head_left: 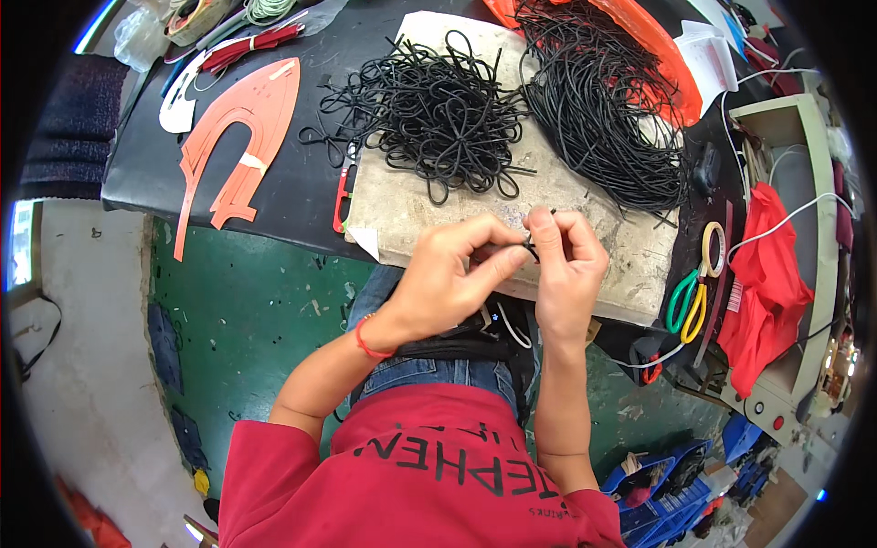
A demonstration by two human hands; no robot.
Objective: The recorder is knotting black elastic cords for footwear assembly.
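Over the near edge of a worn pale board (402,215), my two hands meet at a short piece of black cord (528,246). My left hand (461,274) pinches it between thumb and fingertips. Close beside, my right hand (566,265) also has thumb and fingers closed on the cord, and a dark end sticks out near its fingertips. Most of the cord is hidden by my fingers. Beyond my hands lies a tangled heap of looped black cords (448,119). To its right, a bundle of straighter black cords (603,110) spills from an orange bag (671,73).
Orange curved pattern pieces (265,100) lie on the black table (301,201) at left. A red-handled tool (343,196) rests by the board's left edge. At right are green-and-yellow-handled scissors (690,301), a tape roll (713,248), red cloth (767,274) and a machine housing (813,164).
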